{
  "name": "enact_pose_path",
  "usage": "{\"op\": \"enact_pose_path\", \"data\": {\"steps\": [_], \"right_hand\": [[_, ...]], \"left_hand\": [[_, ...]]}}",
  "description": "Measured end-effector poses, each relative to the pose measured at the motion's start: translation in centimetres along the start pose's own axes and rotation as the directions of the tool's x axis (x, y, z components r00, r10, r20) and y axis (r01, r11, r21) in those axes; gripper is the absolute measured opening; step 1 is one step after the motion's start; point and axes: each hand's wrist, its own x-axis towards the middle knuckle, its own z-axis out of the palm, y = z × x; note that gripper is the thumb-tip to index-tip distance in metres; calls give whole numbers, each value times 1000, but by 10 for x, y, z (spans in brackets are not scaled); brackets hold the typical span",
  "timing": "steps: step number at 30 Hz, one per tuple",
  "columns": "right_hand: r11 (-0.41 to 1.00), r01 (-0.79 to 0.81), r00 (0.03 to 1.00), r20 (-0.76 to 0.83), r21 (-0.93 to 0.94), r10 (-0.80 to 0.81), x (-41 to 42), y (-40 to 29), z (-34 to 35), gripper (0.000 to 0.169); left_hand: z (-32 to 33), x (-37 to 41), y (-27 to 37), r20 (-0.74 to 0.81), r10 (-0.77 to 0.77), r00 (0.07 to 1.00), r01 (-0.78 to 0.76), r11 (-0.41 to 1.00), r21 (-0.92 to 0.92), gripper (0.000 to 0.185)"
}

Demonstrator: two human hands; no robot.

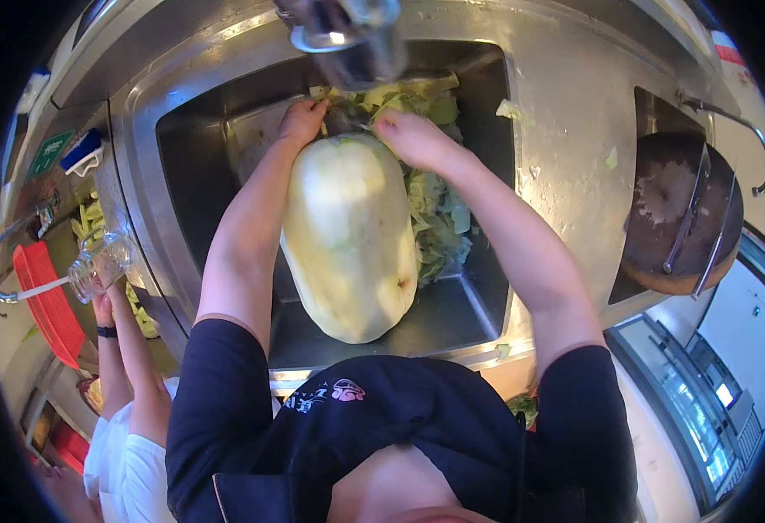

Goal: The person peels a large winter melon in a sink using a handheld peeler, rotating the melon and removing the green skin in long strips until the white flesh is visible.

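A large peeled pale gourd, probably a winter melon [349, 255], lies lengthwise in a stainless steel sink [225, 124]. At its far end, my left hand [304, 123] has its fingers pinched together around something small and dark that I cannot make out. My right hand [408, 136] is curled beside the far right end of the gourd, closed on the handle of a thin metal tool, perhaps a peeler, mostly hidden by the fingers. Green peelings [438, 216] are heaped along the gourd's right side and behind it.
A blurred metal faucet [349, 39] hangs over the sink's far edge. Two knives lie on a round chopping block [670, 216] at right. At left, another person holds a glass jar [100, 267] under running water near a red basket [49, 304]; a blue brush [81, 150] sits above.
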Motion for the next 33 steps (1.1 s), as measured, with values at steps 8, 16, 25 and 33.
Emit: {"op": "enact_pose_path", "data": {"steps": [8, 16, 25, 33], "right_hand": [[978, -174, 977, 142, 117, 157, -143, 38, -8, 25], [699, -260, 825, -222, 666, 519, -97, 68, 92, 30], [801, -11, 815, -459, 599, 354, -81, 87, 167, 28], [568, -46, 891, -223, 822, 395, -46, 143, 186, 30]], "left_hand": [[5, -4, -27, 41, -13, 999, 15, 999, -51, 50], [-8, 20, 43, 434, -252, 865, 57, 908, 415, 42], [-29, -35, 13, 35, -135, 990, 139, 980, -144, 44], [-19, -280, 7, -271, -501, 822, 229, 727, -648, 73]]}}
